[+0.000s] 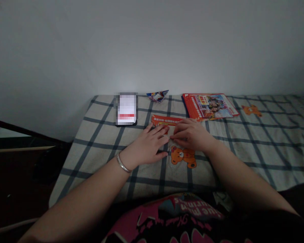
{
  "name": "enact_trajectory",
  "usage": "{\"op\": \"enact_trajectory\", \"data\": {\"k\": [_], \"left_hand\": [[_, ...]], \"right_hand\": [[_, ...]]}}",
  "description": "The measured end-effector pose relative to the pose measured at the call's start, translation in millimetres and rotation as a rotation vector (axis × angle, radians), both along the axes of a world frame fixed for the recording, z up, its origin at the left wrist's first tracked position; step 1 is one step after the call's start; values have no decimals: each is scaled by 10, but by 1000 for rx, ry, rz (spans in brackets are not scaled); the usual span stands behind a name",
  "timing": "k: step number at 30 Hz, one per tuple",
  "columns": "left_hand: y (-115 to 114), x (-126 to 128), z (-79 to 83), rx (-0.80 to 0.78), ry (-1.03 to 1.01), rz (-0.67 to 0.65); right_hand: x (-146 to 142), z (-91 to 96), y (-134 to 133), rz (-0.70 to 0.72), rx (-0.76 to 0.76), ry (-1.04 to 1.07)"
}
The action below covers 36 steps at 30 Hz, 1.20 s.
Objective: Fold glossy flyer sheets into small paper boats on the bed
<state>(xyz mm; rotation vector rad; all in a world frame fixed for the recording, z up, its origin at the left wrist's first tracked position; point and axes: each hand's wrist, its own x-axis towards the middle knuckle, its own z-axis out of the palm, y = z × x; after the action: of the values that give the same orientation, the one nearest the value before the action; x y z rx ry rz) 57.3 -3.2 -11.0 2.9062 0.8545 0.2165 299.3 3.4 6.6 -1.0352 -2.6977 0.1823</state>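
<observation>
A red printed paper strip, apparently a folded flyer, lies on the checked cloth in front of me. My left hand rests on its left part with the fingers stretched out and the thumb apart. At its right part is my right hand, fingers bent and tips pinched together on the paper's lower edge. Both hands cover much of the strip, so its full shape is hidden. Just below them, an orange bear figure shows on the cloth.
A blurred phone with a lit screen lies at the back left. Beside it sits a small folded paper shape. Red flyers are stacked at the back right, against the pale wall. The cloth's edge drops off at left.
</observation>
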Motion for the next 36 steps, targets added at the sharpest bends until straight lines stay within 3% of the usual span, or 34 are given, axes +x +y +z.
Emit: {"op": "enact_trajectory", "data": {"k": [17, 29, 36], "left_hand": [[-19, 9, 9, -23, 12, 7], [3, -10, 15, -78, 18, 8], [18, -26, -23, -93, 18, 7]], "right_hand": [[36, -5, 44, -62, 25, 22], [156, 27, 50, -318, 47, -92], [197, 51, 53, -367, 70, -155]]}}
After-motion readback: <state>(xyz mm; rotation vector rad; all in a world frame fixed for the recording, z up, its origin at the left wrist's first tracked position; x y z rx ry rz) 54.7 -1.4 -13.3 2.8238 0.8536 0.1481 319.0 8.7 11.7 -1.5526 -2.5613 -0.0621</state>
